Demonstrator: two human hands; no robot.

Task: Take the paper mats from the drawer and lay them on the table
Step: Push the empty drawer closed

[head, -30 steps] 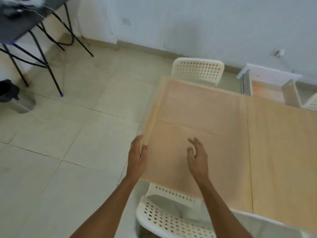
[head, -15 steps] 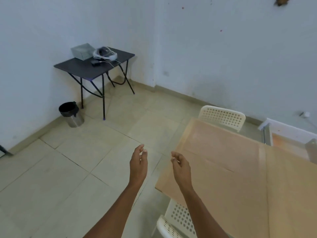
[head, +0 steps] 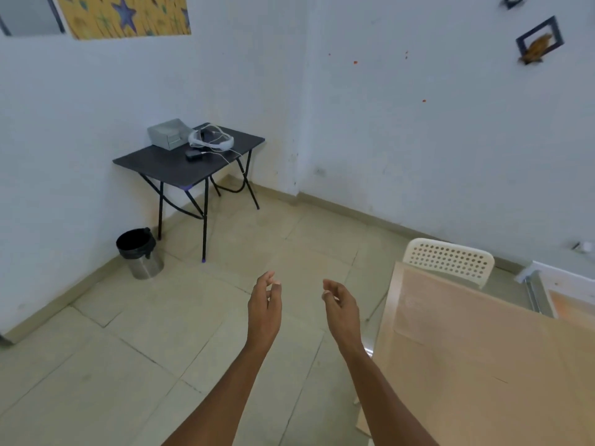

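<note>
— Where were the light brown paper mats [head: 476, 346]?
— We saw them lying flat on the desk [head: 370, 428], beside the white plastic chair [head: 449, 260].
— And the hands?
— Our left hand [head: 264, 305] and right hand [head: 341, 309] hung over the floor, loosely spread, holding nothing.

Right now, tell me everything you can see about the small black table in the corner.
The black table stands on the tiled floor in the corner, its flat dark top on thin black crossed legs. A grey box, a white headset with cables and a small black gadget lie on it. A bin stands beside it.
</note>
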